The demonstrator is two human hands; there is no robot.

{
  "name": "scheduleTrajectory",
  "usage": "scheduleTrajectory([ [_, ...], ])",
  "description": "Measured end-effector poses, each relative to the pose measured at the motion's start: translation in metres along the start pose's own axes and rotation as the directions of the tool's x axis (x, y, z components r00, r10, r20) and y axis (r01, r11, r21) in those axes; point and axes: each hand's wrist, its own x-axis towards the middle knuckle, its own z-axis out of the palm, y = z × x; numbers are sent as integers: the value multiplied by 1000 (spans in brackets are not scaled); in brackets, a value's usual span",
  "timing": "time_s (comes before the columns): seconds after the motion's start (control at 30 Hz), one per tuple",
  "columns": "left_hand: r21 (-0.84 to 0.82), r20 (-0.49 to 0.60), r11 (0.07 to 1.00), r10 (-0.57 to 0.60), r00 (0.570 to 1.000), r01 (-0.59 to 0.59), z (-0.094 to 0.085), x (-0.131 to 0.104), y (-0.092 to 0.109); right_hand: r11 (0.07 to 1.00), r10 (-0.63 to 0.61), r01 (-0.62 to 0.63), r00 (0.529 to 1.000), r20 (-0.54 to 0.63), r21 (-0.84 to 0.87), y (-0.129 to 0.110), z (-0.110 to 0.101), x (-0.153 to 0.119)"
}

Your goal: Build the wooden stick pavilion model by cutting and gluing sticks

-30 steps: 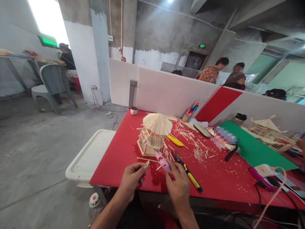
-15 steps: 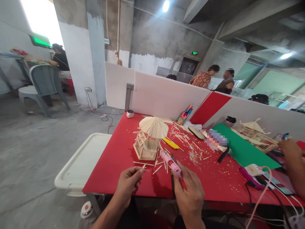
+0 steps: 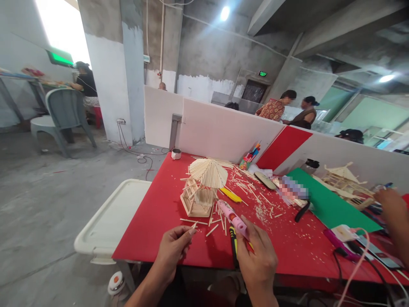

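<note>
My left hand (image 3: 174, 247) is closed in a pinch over the table's near edge, with a short pale wooden stick (image 3: 194, 225) between thumb and forefinger. Closed around a pink glue gun (image 3: 234, 220) is my right hand (image 3: 258, 255); the tool's tip points away toward the model. Just beyond both hands stands a small pavilion model (image 3: 198, 202) built of thin wooden sticks, with a many-sided roof (image 3: 208, 172). Neither hand touches it. Cutters with black-and-yellow handles (image 3: 233, 245) lie partly hidden beside my right hand. Loose sticks (image 3: 212, 230) are scattered in front of the model.
On the red table (image 3: 150, 217) are a yellow utility knife (image 3: 231, 195), a tape roll (image 3: 176, 154), a pen holder (image 3: 246, 162) and wood scraps. At right, another person's hand (image 3: 388, 202) is near a second stick model (image 3: 343, 179), a green board (image 3: 335, 209) and a power strip (image 3: 340, 245).
The view has shifted slightly, and more of the cutters shows beside my right hand. Both hands keep their hold on the stick and the glue gun.
</note>
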Motion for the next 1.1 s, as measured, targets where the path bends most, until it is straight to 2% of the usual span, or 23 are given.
scheduleTrajectory([
  [0.1, 10, 22, 1000, 4, 1000, -5, 2, 0, -1, 999, 19, -19, 1000, -20, 30, 0, 7, 7],
  [0.27, 22, -2, 999, 33, 999, -33, 1, 0, 0, 999, 15, -13, 999, -39, 46, -1, 19, 13],
  [0.5, 19, 1, 999, 26, 1000, -26, 3, 1, 3, 999, 48, -48, 999, -7, 25, 1, 12, 5],
  [0.63, 25, 14, 999, 21, 1000, -22, 6, 0, 3, 995, 99, -98, 994, -36, 15, 3, 18, 9],
  [0.93, 39, -24, 999, 21, 999, -20, 4, 0, 7, 976, 219, -219, 975, -46, 11, 31, 46, 14],
  [1.1, 42, -10, 999, 4, 1000, -4, 6, 1, 5, 963, 268, -269, 963, 8, 35, 34, 56, 17],
])
